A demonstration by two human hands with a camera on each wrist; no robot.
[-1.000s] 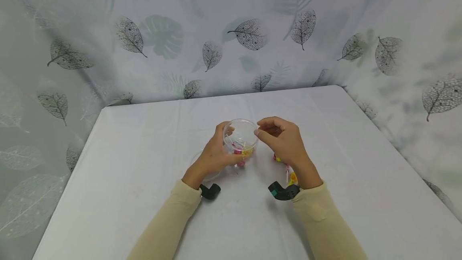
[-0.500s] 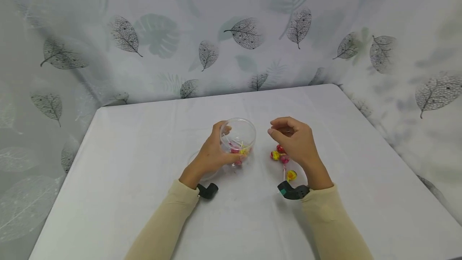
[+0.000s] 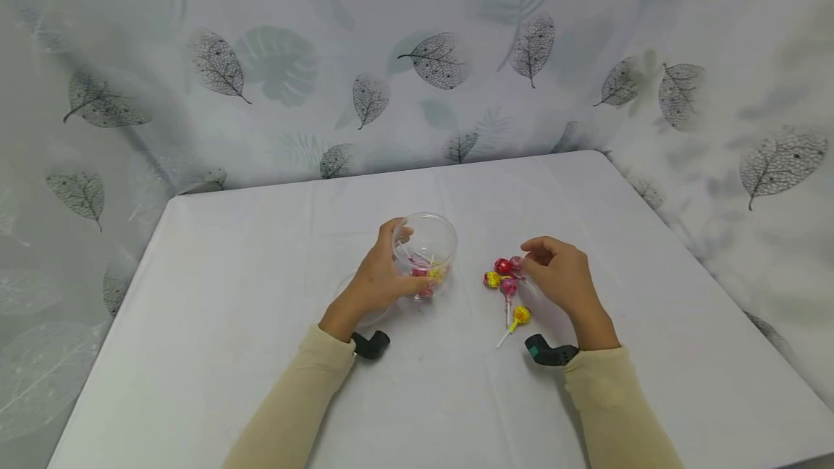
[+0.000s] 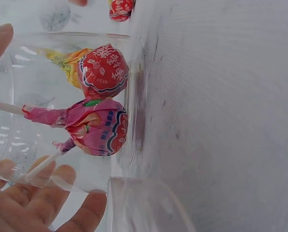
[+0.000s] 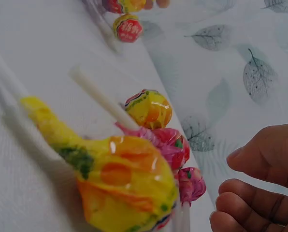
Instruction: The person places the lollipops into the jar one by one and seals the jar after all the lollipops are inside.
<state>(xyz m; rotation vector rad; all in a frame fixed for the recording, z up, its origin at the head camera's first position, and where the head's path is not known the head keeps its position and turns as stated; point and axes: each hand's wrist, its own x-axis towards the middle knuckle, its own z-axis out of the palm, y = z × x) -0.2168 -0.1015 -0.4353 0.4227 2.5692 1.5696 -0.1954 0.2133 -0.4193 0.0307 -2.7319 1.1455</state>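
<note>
My left hand (image 3: 374, 281) grips a clear round plastic jar (image 3: 426, 230), thumb on the near side and fingers round the far side. Inside it lie several wrapped lollipops; the left wrist view shows a red one (image 4: 104, 70) and a pink one (image 4: 98, 126), sticks towards the mouth. To the right, several more lollipops lie loose on the table, among them a red one (image 3: 502, 266) and a yellow one (image 3: 522, 315). My right hand (image 3: 563, 277) hovers beside this group, fingertips close to a pink lollipop (image 3: 516, 263), with a gap between thumb and fingers.
A clear round lid (image 4: 149, 205) lies on the white-covered table (image 3: 260, 353), partly under my left hand and next to the jar. Behind the table hangs a leaf-patterned curtain (image 3: 274, 121). Black wrist cameras sit at both cuffs.
My right hand has moved from the jar's rim rightwards to the loose lollipops, uncovering them. The left hand keeps its hold on the jar; the head view has shifted slightly.
</note>
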